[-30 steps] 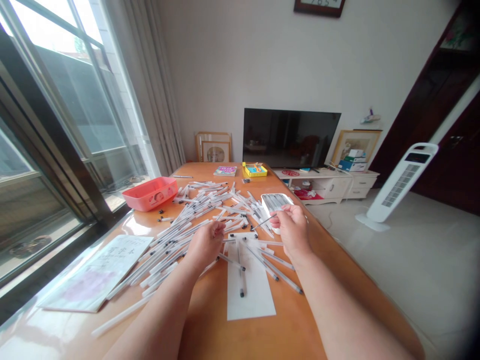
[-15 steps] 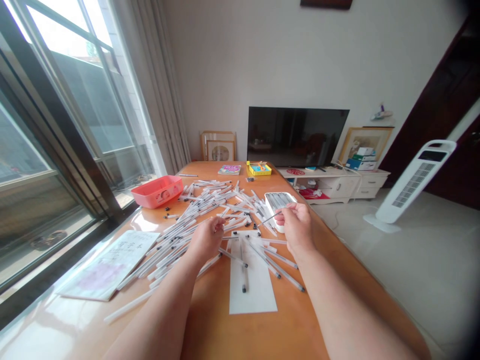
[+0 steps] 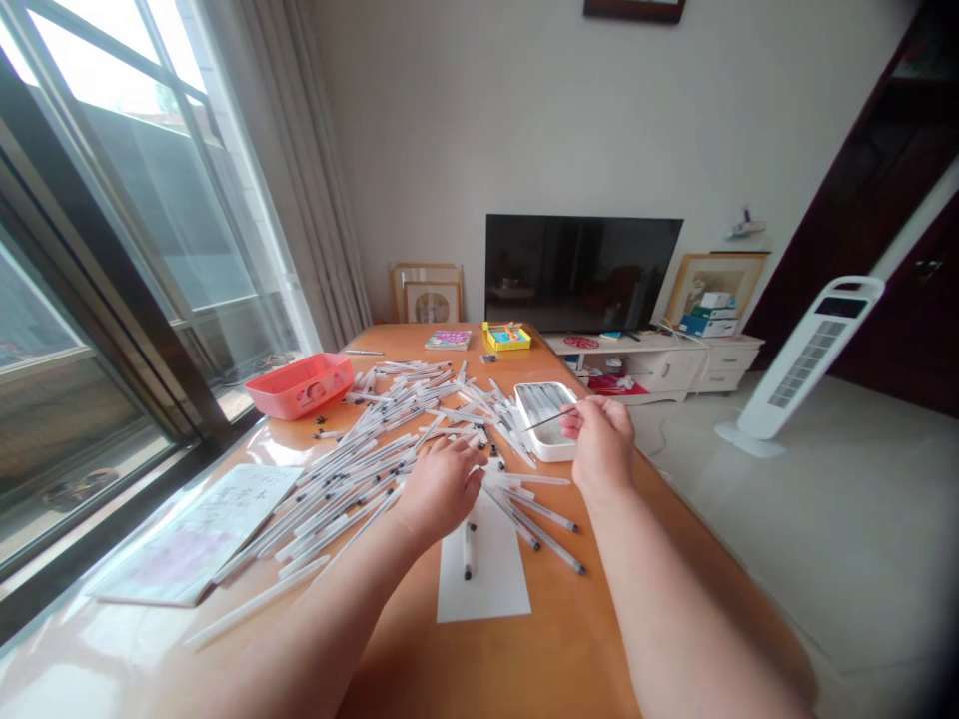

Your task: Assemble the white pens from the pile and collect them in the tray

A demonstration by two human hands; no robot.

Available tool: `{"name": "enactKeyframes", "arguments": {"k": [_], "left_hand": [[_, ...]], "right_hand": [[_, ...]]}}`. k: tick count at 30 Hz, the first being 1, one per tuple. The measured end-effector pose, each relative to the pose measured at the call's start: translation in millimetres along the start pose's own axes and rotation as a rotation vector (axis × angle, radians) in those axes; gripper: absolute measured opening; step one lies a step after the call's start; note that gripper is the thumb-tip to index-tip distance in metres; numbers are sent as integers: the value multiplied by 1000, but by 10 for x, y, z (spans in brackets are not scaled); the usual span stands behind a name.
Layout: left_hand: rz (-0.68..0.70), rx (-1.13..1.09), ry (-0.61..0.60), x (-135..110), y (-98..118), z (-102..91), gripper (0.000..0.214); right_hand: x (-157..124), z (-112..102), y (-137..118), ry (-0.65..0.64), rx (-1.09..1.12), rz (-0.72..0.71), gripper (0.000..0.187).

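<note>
My right hand (image 3: 605, 439) pinches a thin dark pen refill (image 3: 550, 419), its free end pointing left. Just beyond it stands a white tray (image 3: 558, 451) with several grey-looking sticks lying in it. My left hand (image 3: 446, 484) is palm down over the near part of the pen pile, fingers stretched forward and thumb apart. Its fingertips are partly hidden, and I see nothing held. Clear pen barrels with black ends (image 3: 360, 479) lie heaped around it. Below the hand, a short pen piece (image 3: 469, 554) rests on a white sheet of paper (image 3: 486, 589). More pens (image 3: 546, 534) fan out to the right.
A red plastic basket (image 3: 300, 387) stands at the table's left edge, with a thin notebook (image 3: 202, 539) nearer me. A yellow box (image 3: 509, 340) and a colourful booklet (image 3: 448, 340) sit at the far end. Beyond are a television (image 3: 584, 275) and a tower fan (image 3: 805, 359).
My left hand has moved right and its fingers have opened out over the pens. The right hand, refill still pinched, has shifted slightly right beside the tray. The view has turned slightly right.
</note>
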State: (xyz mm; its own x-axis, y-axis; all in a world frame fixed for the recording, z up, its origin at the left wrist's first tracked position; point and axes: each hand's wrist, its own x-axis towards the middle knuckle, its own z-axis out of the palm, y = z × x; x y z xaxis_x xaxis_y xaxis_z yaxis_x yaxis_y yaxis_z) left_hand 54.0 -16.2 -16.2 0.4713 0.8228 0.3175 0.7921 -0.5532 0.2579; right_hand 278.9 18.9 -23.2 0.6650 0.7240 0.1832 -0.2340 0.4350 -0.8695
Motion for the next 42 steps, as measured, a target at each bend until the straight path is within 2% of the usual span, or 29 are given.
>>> {"name": "enactKeyframes", "arguments": {"k": [5,9,13,17,24,28,31,33,35,39,42], "left_hand": [[51,126,-124,219,276,15,23],[88,140,-198,469,481,208,25],[105,178,-253,645,575,368,27],[159,238,-298,715,574,434,28],[268,234,-246,727,519,480,19],[233,231,-189,671,426,310,16],[135,188,-103,592,241,125,14],[2,78,-6,523,69,26,15],[-133,-156,93,439,-109,-35,20],[-472,-873,289,235,-350,-75,33],[-622,-1331,375,98,-400,-60,28]], "right_hand": [[29,-33,-19,10,48,48,18],[6,-31,-27,27,59,23,18],[2,-24,-46,41,70,-8,19],[5,-11,-65,51,82,17,19],[-1,-8,-79,59,107,13,21],[4,-24,-116,67,142,-11,19],[7,-34,-141,70,178,10,17],[10,-36,-135,74,188,50,17],[6,-29,-108,63,186,96,19],[-67,20,-23,-16,165,174,29],[-191,79,33,-84,124,198,35]]}}
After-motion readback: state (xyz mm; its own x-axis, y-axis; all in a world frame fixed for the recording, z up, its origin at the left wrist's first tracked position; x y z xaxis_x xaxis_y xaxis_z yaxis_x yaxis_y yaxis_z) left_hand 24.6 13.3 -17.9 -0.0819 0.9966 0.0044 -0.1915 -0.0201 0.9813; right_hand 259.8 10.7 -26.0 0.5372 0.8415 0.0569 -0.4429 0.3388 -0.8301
